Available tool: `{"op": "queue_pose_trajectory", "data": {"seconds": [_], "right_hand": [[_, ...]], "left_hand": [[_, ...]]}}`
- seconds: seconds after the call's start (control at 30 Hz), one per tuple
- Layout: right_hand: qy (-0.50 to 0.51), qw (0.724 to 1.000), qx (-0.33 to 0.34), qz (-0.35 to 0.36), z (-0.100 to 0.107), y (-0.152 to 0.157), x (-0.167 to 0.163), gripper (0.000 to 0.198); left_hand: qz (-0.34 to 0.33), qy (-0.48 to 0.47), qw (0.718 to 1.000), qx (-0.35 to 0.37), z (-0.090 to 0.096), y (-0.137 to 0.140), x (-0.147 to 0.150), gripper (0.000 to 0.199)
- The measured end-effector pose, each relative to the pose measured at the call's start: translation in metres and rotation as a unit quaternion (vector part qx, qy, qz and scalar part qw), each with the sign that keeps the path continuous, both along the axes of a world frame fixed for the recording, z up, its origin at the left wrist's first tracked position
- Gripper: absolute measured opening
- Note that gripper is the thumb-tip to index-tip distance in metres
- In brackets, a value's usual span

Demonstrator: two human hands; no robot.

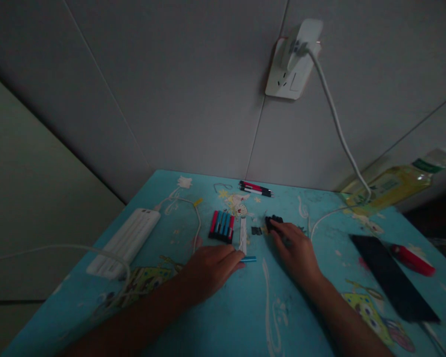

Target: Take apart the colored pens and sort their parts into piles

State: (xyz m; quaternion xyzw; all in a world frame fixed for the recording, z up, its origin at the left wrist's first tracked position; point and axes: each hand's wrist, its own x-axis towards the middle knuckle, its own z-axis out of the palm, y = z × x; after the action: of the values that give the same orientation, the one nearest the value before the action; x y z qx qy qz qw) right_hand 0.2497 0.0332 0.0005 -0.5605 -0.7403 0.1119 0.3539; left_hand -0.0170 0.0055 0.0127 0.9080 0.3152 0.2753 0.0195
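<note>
My left hand is closed around a blue pen barrel, whose end sticks out to the right past the fingers. My right hand reaches into a small cluster of black pen parts, thumb and index finger drawn together at its near left edge; the exact piece between the fingertips is hard to make out. Between the hands lie several thin white pen refills and a few small dark pieces. Just beyond my left hand is a row of red and blue pen barrels with black ends.
Two pens lie near the wall. At left are a white power strip and cables. On the right are a black flat panel, a red object and a bottle of yellow liquid. A charger is plugged into the wall socket.
</note>
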Motion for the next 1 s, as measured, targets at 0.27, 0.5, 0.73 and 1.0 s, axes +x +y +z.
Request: {"op": "queue_pose_trajectory", "data": {"seconds": [0.27,0.5,0.73,1.0], "right_hand": [[-0.170,0.984,0.021,0.052,-0.004,0.009,-0.006,0.034],[-0.239,0.968,0.029,0.064,-0.004,0.013,-0.006,0.034],[-0.240,0.968,0.037,0.061,-0.004,0.011,-0.007,0.034],[-0.254,0.965,0.035,0.050,-0.005,0.011,-0.006,0.033]], "left_hand": [[0.004,0.017,1.000,-0.007,-0.004,0.000,0.000,0.020],[0.002,0.015,1.000,-0.012,-0.006,0.000,0.000,0.020],[0.004,0.020,1.000,-0.017,-0.003,0.000,0.001,0.021],[0.005,0.021,1.000,-0.012,-0.006,0.000,0.000,0.020]]}}
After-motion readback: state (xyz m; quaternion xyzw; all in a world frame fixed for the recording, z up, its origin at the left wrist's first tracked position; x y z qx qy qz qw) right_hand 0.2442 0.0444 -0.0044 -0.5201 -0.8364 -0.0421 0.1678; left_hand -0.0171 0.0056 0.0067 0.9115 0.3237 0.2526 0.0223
